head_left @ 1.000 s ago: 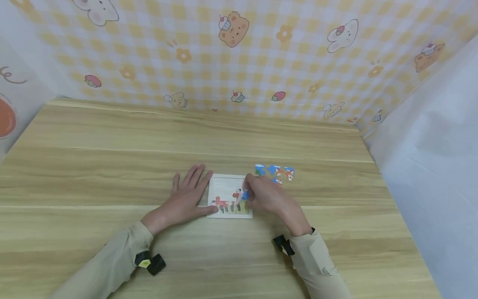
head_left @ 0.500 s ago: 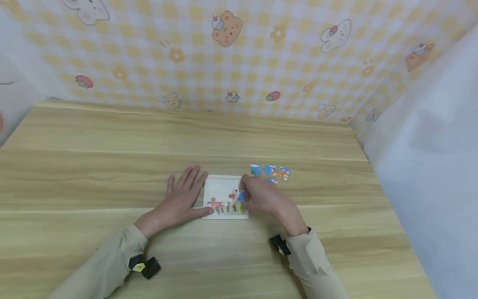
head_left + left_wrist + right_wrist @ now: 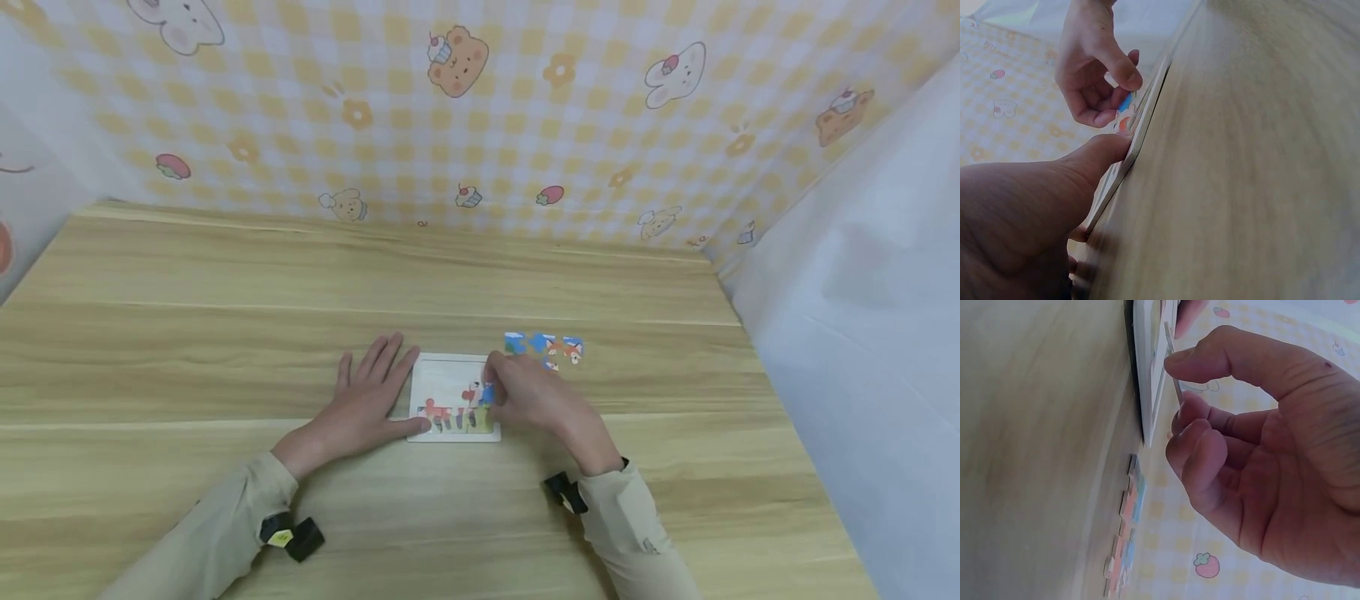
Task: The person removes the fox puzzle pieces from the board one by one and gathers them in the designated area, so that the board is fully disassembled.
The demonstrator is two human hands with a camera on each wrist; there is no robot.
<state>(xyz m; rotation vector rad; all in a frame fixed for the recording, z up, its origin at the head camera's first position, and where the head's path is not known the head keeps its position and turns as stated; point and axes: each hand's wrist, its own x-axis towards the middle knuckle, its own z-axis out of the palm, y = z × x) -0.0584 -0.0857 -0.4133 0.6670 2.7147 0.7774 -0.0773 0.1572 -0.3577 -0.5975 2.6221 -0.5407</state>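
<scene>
A shallow white puzzle tray (image 3: 444, 373) lies on the table, with several pieces along its near side showing orange and green with dark legs. My left hand (image 3: 358, 410) rests flat beside the tray's left edge, fingers spread, its thumb on the near left corner. Over the tray's right side, my right hand (image 3: 538, 398) pinches a thin puzzle piece (image 3: 1177, 387) between thumb and fingertips. Blue and orange print shows on that puzzle piece (image 3: 1125, 105) in the left wrist view. It is tilted above the tray in the right wrist view; whether its lower edge touches is unclear.
Several loose puzzle pieces (image 3: 573, 350) with blue sky and fox faces lie just behind the right hand, partly covered by it. The wooden table (image 3: 390, 267) reaches back to a yellow checked cloth (image 3: 405, 125). White sheeting (image 3: 862, 317) hangs at the right.
The whole head view has shifted slightly to one side. Both hands keep nearly the same places at the tray, the right still pinching the puzzle piece.
</scene>
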